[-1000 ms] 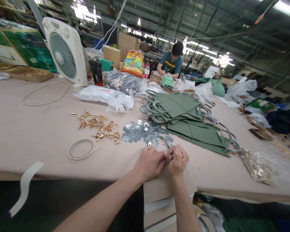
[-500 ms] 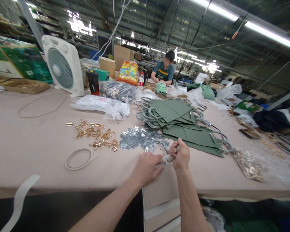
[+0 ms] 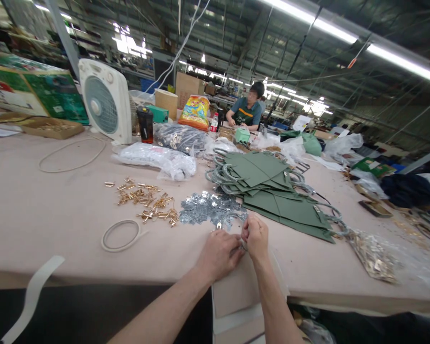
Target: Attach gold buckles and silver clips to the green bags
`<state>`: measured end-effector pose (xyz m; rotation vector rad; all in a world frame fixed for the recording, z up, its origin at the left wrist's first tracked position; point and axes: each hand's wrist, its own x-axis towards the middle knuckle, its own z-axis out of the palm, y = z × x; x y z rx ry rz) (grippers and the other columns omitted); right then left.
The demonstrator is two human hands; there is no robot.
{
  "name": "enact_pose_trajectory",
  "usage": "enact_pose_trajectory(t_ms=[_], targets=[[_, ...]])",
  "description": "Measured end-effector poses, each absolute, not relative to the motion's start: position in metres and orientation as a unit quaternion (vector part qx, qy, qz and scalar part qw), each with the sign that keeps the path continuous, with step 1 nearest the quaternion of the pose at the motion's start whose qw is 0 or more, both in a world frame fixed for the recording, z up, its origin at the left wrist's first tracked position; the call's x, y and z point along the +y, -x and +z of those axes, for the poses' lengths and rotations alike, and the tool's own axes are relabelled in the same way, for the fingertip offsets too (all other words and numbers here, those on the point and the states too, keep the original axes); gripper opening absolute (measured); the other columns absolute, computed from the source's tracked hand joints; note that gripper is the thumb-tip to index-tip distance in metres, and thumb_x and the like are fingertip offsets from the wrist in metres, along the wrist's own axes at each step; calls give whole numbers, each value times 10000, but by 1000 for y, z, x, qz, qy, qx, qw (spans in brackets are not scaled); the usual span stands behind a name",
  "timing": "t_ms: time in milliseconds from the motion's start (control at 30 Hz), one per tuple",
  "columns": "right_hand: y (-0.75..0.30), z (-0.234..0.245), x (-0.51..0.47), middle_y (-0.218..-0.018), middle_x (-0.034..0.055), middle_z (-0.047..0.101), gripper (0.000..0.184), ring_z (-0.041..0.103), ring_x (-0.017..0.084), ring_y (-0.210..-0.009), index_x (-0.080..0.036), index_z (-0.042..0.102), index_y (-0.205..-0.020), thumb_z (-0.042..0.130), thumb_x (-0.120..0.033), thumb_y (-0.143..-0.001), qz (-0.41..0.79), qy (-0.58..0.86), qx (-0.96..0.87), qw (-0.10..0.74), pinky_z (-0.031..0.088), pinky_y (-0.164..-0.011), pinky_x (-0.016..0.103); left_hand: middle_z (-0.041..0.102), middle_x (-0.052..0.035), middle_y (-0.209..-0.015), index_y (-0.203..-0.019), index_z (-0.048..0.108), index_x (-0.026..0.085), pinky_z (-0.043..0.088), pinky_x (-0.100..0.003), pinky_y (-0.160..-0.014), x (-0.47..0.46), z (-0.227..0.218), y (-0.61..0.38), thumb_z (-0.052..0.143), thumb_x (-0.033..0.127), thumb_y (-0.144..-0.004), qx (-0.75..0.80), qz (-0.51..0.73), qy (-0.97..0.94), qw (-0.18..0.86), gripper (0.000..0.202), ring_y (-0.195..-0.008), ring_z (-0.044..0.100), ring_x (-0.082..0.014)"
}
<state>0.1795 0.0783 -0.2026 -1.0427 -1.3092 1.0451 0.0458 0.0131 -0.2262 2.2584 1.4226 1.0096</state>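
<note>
My left hand (image 3: pixel 219 254) lies over the top end of a beige panel (image 3: pixel 236 294), its fingers curled and pressed onto it. Close against its fingertips, my right hand (image 3: pixel 256 235) is closed in a fist-like pinch; what it holds is hidden. A little shiny metal shows between the two hands. Just beyond them, a heap of small flat silver metal plates (image 3: pixel 204 208) is spread on the table. Right of the heap lies a stack of dark green bag panels (image 3: pixel 272 193) with grey rope handles (image 3: pixel 224 174). Gold-coloured metal fittings (image 3: pixel 145 198) are scattered to the left.
A coil of beige strip (image 3: pixel 120 236) lies on the pinkish table (image 3: pixel 75 210). Behind stand a white fan (image 3: pixel 105 100), a dark bottle (image 3: pixel 145 125) and plastic-wrapped bundles (image 3: pixel 157 160). A bag of metal parts (image 3: pixel 372 255) lies at right. Across the table sits a person (image 3: pixel 246 110).
My right hand has lowered and come in against my left fingers. The grey handle piece seen in its fist before is now hidden. The view has shifted slightly.
</note>
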Motion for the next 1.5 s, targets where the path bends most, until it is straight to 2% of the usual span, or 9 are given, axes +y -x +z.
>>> enact_pose_trajectory(t_ms=[200,367,633,867,1000,1067,1267,1367,1500], targets=[[-187,-195,73,-460,-89,394,391,312,77,-349,-213,503,-662,548,-452,-969,469,353,-504,634,226,-359,202,759,-14,-1230,-1063,745,271,448,-429,-1027,14,-230,-43,681,316,-924,478,365,-783,161,160,-1074,672,-238],[-185,-179,70,-454,-82,388,389,317,80,-344,-213,504,-639,547,-407,-973,464,287,-526,652,260,-365,212,750,-11,-1257,-1101,741,283,449,-429,-1022,13,-232,-43,668,335,-947,477,371,-780,164,178,-1100,670,-232],[-188,-202,63,-457,-72,394,437,322,89,-386,-218,477,-607,547,-437,-980,448,375,-560,588,252,-388,223,776,-2,-1132,-1029,740,279,461,-385,-973,13,-226,-44,618,308,-984,472,361,-789,157,133,-1012,677,-209],[-186,-179,64,-467,-77,373,410,326,94,-387,-224,483,-619,514,-411,-983,423,290,-533,673,282,-403,230,759,-10,-1232,-1110,728,278,445,-416,-1025,13,-230,-45,663,304,-951,472,375,-781,161,173,-1087,670,-226],[-187,-198,66,-461,-71,399,440,327,88,-379,-220,463,-590,553,-438,-962,442,377,-544,605,250,-381,227,769,-2,-1200,-1094,738,281,451,-422,-1005,14,-229,-44,626,306,-976,464,368,-790,159,164,-1055,675,-225],[-191,-203,66,-460,-75,398,438,322,85,-375,-216,469,-601,553,-437,-969,450,383,-526,611,242,-376,221,762,-1,-1227,-1087,745,281,443,-431,-1026,14,-229,-45,625,314,-976,464,372,-788,157,167,-1078,672,-228],[-206,-189,46,-471,-92,352,368,299,78,-379,-210,493,-652,514,-352,-990,435,272,-443,736,290,-415,214,730,-29,-1314,-1184,729,257,423,-466,-1083,15,-237,-45,767,386,-852,469,366,-787,165,358,-1152,653,-263],[-202,-194,33,-471,-84,350,373,310,85,-389,-209,503,-644,501,-333,-996,449,248,-445,735,307,-440,228,721,-38,-1332,-1193,728,254,409,-470,-1109,14,-239,-46,801,434,-808,470,363,-788,164,431,-1173,645,-277],[-189,-209,24,-483,-79,355,371,326,96,-399,-216,491,-648,501,-335,-999,451,246,-453,729,311,-446,239,731,-35,-1309,-1140,744,264,420,-450,-1102,15,-240,-46,789,427,-804,467,369,-788,159,376,-1169,655,-272]])
